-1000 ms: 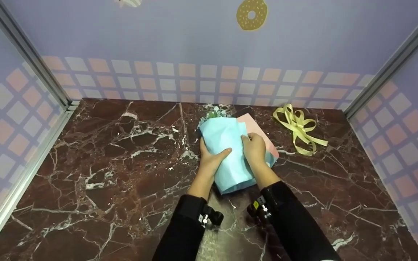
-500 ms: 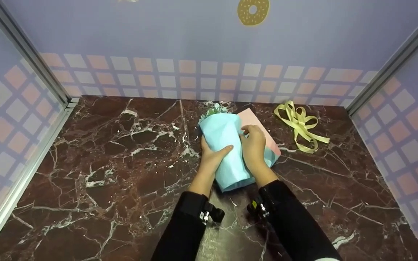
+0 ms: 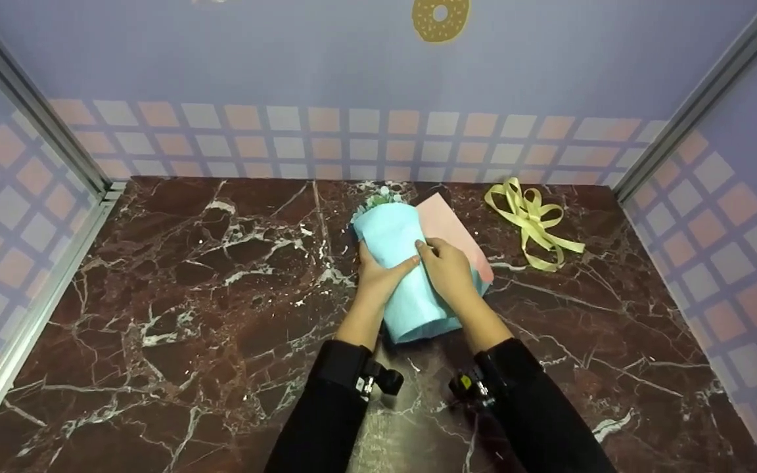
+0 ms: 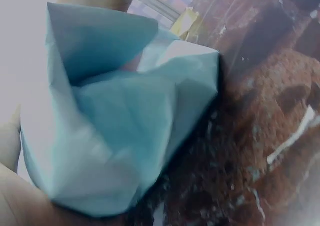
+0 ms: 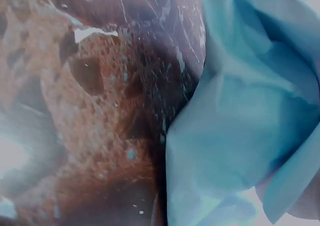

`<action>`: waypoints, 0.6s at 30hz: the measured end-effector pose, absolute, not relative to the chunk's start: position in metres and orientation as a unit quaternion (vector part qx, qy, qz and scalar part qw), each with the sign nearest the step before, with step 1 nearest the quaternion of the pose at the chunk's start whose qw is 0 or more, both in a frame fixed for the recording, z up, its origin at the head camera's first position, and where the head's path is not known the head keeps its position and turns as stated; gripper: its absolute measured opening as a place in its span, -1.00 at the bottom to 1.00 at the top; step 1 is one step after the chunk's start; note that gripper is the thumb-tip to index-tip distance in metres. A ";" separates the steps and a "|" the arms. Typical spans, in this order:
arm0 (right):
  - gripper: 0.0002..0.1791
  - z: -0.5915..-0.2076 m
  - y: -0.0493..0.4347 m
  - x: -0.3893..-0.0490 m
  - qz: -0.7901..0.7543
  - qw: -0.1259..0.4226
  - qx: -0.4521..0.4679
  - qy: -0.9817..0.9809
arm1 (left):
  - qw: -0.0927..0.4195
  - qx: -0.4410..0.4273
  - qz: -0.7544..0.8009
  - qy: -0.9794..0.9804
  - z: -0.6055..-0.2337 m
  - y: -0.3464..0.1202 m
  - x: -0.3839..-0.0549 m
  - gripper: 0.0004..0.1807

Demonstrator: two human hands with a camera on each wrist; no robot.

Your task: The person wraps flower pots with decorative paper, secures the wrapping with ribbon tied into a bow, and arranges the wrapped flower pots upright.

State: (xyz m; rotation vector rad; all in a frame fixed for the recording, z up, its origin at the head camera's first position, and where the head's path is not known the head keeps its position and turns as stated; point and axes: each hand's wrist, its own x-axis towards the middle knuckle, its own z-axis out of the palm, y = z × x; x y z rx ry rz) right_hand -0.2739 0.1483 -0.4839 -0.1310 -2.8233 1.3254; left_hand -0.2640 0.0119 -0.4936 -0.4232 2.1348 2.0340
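Note:
Light-blue wrapping paper point(image 3: 388, 230) is rolled into a sleeve around a small bouquet point(image 3: 383, 197), whose pale blossoms and green leaves poke out at the far end. My left hand point(image 3: 376, 281) grips the roll from its left side, thumb lying across the top. On the other side my right hand point(image 3: 451, 272) holds the paper's overlapping edge, its thumb on the blue surface and its fingers bent. A pink part of the sheet point(image 3: 451, 230) spreads out flat beyond that hand. Both wrist views show the folded, hollow near end of the blue paper point(image 4: 125, 121); the stems are hidden.
A loose yellow ribbon point(image 3: 531, 220) lies in loops at the back right of the dark red marbled tabletop point(image 3: 221, 355). Lilac panels point(image 3: 326, 66) with a checkered band stand around the back and both sides.
My right hand shifts from handling the raised paper edge to laying it down over the roll, its thumb now on top. The left hand keeps its grip.

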 end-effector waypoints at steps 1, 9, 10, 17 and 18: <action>-0.42 -0.485 0.149 -0.273 0.434 0.003 -0.049 -0.900 | 0.084 -0.140 0.678 0.717 -0.492 0.011 -0.264 0.23; -0.47 -0.496 0.147 -0.265 0.530 -0.031 -0.108 -0.841 | 0.113 -0.136 0.657 0.733 -0.484 -0.004 -0.259 0.15; -0.47 -0.497 0.146 -0.264 0.537 -0.035 -0.115 -0.835 | 0.116 -0.134 0.655 0.735 -0.484 -0.005 -0.258 0.14; -0.46 -0.501 0.149 -0.259 0.575 -0.070 -0.151 -0.801 | 0.108 -0.126 0.635 0.754 -0.486 -0.005 -0.258 0.19; -0.46 -0.501 0.150 -0.259 0.582 -0.074 -0.154 -0.795 | 0.105 -0.127 0.631 0.758 -0.487 -0.003 -0.258 0.20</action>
